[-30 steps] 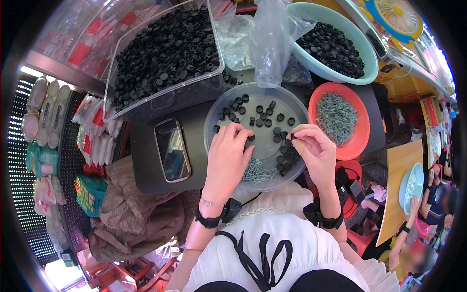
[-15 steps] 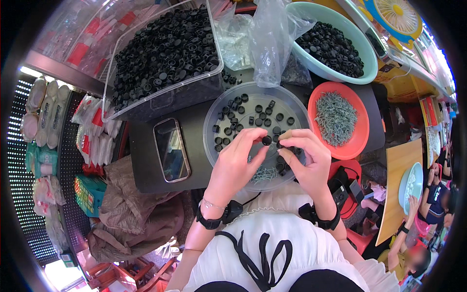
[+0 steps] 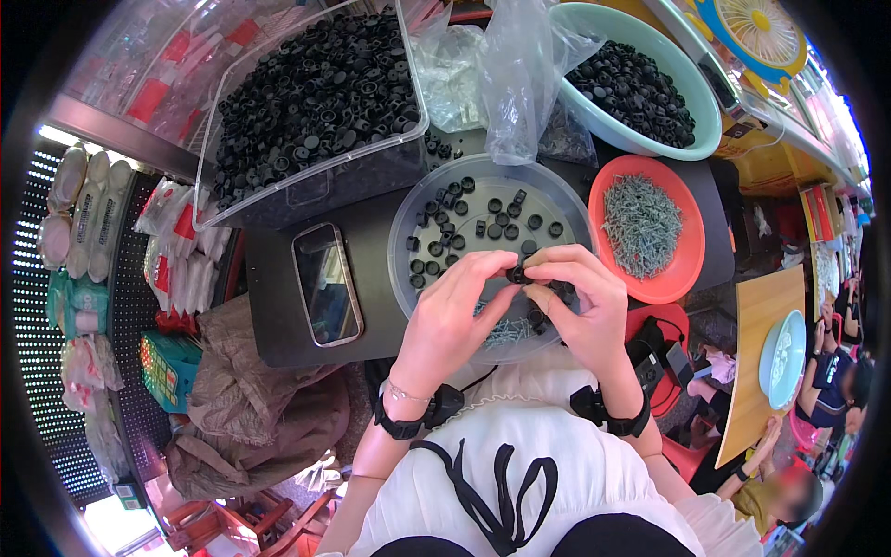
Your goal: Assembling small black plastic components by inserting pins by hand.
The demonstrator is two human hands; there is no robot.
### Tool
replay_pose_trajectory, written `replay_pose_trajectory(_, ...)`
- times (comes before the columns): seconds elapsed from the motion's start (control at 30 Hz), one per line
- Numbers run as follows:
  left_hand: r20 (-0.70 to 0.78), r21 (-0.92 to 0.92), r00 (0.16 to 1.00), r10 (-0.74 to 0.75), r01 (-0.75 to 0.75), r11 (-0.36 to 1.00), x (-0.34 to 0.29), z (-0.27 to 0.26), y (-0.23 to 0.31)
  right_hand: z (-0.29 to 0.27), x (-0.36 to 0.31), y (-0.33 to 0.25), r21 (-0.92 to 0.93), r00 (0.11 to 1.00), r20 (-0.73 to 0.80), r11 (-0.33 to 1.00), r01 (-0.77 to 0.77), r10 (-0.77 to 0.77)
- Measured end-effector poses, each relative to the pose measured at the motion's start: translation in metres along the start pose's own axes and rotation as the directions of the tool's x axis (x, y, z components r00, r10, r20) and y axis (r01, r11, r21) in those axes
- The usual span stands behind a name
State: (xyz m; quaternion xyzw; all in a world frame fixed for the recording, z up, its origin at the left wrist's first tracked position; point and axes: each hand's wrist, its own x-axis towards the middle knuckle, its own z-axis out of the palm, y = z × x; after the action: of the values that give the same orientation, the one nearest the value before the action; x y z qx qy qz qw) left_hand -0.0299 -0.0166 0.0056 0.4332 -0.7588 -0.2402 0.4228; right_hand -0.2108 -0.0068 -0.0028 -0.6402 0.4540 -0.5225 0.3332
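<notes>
Both hands meet over the near side of the clear bowl (image 3: 408, 269), wrists bent inward. The left hand (image 3: 452, 320) and right hand (image 3: 577, 311) pinch the same small black cap (image 3: 518, 275) between thumb and fingertips, the other fingers curled loosely. The cap is round, dark and partly hidden by the fingers. More black caps and some grey screws (image 3: 506, 331) lie in the bowl beneath.
</notes>
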Motion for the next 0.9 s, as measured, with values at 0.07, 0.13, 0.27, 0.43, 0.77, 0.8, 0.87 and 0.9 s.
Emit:
replay_pose_trajectory(0.07,-0.003,-0.010,1.000,0.000,0.000,1.000,0.000,0.000,0.001,-0.002,-0.001,0.002,0.027,1.000,0.018,1.000,-0.014,0.013)
replay_pose_trajectory(0.13,-0.015,0.002,1.000,0.023,-0.023,1.000,0.000,-0.001,0.000,-0.002,-0.002,0.002,0.054,0.999,0.037,0.998,-0.029,0.027)
replay_pose_trajectory(0.27,-0.024,0.015,0.998,0.059,-0.059,0.998,-0.002,-0.003,-0.002,-0.005,-0.002,0.002,0.514,0.926,0.168,0.771,-0.376,0.339)
replay_pose_trajectory(0.43,-0.027,0.000,0.990,0.138,-0.138,0.990,0.005,-0.010,0.000,-0.008,-0.004,0.009,0.610,0.853,0.334,0.598,-0.519,0.401)
replay_pose_trajectory(0.77,-0.018,-0.107,0.997,0.070,-0.072,0.992,-0.003,-0.009,-0.002,-0.008,-0.004,0.006,0.638,0.797,0.402,0.486,-0.597,0.452)
replay_pose_trajectory(0.8,-0.014,-0.097,0.998,0.069,-0.070,0.993,-0.003,-0.010,-0.001,-0.009,-0.004,0.006,0.595,0.804,0.386,0.544,-0.591,0.452)
replay_pose_trajectory(0.87,-0.008,-0.087,0.998,0.067,-0.068,0.994,-0.002,-0.010,-0.001,-0.009,-0.003,0.005,0.583,0.803,0.385,0.554,-0.594,0.455)
replay_pose_trajectory(0.9,-0.018,-0.078,0.996,0.082,-0.083,0.993,-0.002,-0.009,-0.001,-0.009,-0.002,0.005,0.571,0.801,0.385,0.564,-0.597,0.458)
